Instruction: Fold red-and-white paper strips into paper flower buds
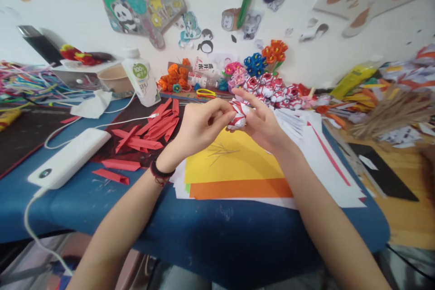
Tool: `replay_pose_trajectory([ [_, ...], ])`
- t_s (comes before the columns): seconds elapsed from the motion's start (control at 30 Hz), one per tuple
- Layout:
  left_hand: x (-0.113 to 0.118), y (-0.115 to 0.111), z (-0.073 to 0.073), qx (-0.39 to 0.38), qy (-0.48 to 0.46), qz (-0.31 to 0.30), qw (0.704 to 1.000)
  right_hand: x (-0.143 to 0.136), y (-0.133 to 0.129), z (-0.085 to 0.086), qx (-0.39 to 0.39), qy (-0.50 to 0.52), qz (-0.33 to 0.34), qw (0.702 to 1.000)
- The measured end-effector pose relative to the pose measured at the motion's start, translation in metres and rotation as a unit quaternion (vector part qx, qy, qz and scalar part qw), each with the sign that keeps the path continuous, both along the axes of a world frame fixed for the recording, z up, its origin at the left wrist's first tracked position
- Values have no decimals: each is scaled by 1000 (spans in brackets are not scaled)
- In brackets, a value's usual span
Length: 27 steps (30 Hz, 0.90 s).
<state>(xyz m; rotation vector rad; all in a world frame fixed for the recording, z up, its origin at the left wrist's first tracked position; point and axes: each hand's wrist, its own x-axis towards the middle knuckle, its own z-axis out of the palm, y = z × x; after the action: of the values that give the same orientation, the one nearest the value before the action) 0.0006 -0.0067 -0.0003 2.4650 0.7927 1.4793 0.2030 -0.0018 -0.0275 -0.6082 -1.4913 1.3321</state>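
Observation:
Above the yellow paper [238,163], a red-and-white folded paper flower [238,115] is held up between both hands. My left hand [208,122] pinches its left side with thumb and index finger. On the other side, my right hand [261,120] has its fingers wrapped round the flower's edge. Thin sticks [222,151] lie loose on the yellow sheet below. To the left rests a pile of red folded paper strips [152,129]. Finished red-and-white flowers [272,88] stand grouped behind my right hand, and white strips [290,122] lie beside it.
A white power bank [70,158] with a cable lies at the left. A drink bottle [141,77] and a brown bowl [115,79] stand near the wall. Yellow-handled scissors [205,93] lie behind the hands. Brown strips [384,111] and a black board [384,172] are at the right.

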Motion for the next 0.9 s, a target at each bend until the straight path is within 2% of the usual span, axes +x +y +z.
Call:
replay_pose_trajectory([
  [0.27,-1,0,0,21,0,-1,1000,5,5,-3,12,6,-32,999],
  [0.4,0,1,-2,31,-30,5,999,5,5,-2,21,35,-47,998],
  [0.6,3,0,-2,13,-53,23,998,1,3,1,22,26,-53,998],
  [0.9,6,2,-2,11,-75,-12,997,-4,5,-3,6,75,-48,996],
])
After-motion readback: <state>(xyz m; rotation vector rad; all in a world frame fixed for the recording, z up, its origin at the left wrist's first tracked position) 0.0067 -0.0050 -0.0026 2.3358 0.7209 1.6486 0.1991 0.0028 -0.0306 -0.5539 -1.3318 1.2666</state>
